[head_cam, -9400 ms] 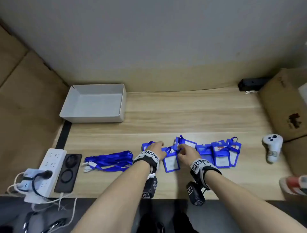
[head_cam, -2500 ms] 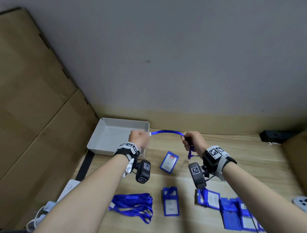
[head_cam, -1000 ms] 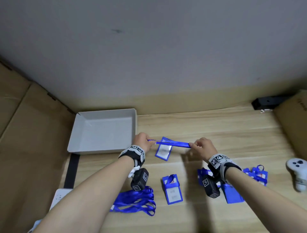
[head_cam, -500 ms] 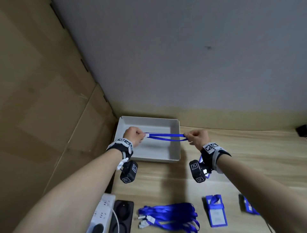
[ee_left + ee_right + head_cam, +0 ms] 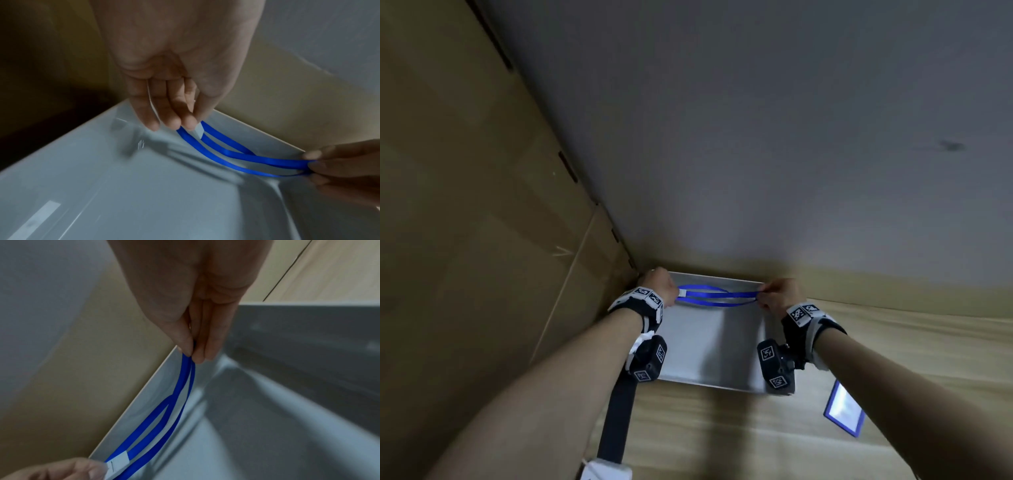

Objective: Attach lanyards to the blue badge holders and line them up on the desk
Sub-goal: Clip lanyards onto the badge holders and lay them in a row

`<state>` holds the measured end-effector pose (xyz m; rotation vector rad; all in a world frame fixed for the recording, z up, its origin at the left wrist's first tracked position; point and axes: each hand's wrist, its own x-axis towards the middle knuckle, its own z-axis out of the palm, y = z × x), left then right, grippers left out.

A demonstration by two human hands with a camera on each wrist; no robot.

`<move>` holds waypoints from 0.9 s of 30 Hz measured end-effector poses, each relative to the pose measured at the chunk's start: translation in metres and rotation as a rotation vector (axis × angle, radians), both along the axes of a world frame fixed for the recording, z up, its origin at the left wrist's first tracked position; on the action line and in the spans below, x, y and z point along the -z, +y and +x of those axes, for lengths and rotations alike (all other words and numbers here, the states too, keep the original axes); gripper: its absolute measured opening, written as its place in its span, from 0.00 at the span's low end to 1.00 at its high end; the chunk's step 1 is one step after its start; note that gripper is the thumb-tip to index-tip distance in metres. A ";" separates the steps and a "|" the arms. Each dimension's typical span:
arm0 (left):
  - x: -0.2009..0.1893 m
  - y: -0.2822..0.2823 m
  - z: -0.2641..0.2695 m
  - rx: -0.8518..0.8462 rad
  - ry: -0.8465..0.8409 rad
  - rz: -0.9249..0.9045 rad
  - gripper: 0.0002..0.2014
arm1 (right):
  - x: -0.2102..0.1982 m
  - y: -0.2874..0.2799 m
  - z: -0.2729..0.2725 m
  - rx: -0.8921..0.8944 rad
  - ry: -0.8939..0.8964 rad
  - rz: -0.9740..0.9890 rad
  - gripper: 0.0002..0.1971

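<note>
A blue lanyard [image 5: 717,297] [image 5: 232,154] [image 5: 164,415] stretches between both hands over the far end of a grey tray [image 5: 709,346]. My left hand [image 5: 662,286] [image 5: 180,116] pinches its end at the white clasp [image 5: 199,129] [image 5: 118,464]. My right hand [image 5: 777,294] [image 5: 195,350] pinches the looped other end. The strands sag slightly into the tray near its back wall. One blue badge holder [image 5: 844,409] lies on the desk to the right of the tray, partly behind my right forearm.
The grey tray [image 5: 144,203] [image 5: 287,402] sits in the desk's back left corner against the wall and a cardboard panel [image 5: 482,240]. A black strip [image 5: 618,421] runs along the desk's left edge down to a white power strip [image 5: 606,471].
Both hands carried the stretched lanyard farther over the tray, toward its back wall. The view swung left and up, so the lanyard pile and other holders left the frame.
</note>
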<state>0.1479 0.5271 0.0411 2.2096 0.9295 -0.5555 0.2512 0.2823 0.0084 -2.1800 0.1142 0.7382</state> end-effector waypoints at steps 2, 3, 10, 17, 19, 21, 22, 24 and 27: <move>0.009 0.003 0.005 0.003 0.035 0.006 0.07 | 0.010 0.006 0.002 -0.027 0.011 -0.030 0.10; 0.011 0.005 0.007 -0.002 0.040 0.010 0.06 | 0.012 0.008 0.002 -0.030 0.014 -0.032 0.11; 0.010 0.000 0.005 -0.057 -0.011 0.003 0.11 | -0.003 0.000 -0.012 -0.027 -0.036 -0.087 0.03; -0.016 -0.044 -0.019 -0.047 -0.125 -0.156 0.09 | -0.038 -0.030 -0.037 0.091 0.055 0.167 0.07; -0.022 -0.064 -0.033 0.000 -0.179 -0.218 0.08 | -0.048 -0.049 -0.053 0.064 0.033 0.178 0.07; -0.027 -0.087 -0.044 0.091 -0.185 -0.314 0.07 | -0.054 -0.073 -0.070 0.023 0.020 0.161 0.08; -0.027 -0.100 -0.051 0.144 -0.182 -0.343 0.06 | -0.056 -0.087 -0.079 0.004 0.014 0.155 0.07; -0.029 -0.125 -0.062 0.229 -0.176 -0.393 0.06 | -0.057 -0.113 -0.099 0.002 -0.012 0.144 0.07; -0.016 -0.159 -0.089 0.369 -0.120 -0.429 0.06 | -0.048 -0.145 -0.140 0.036 -0.028 0.129 0.08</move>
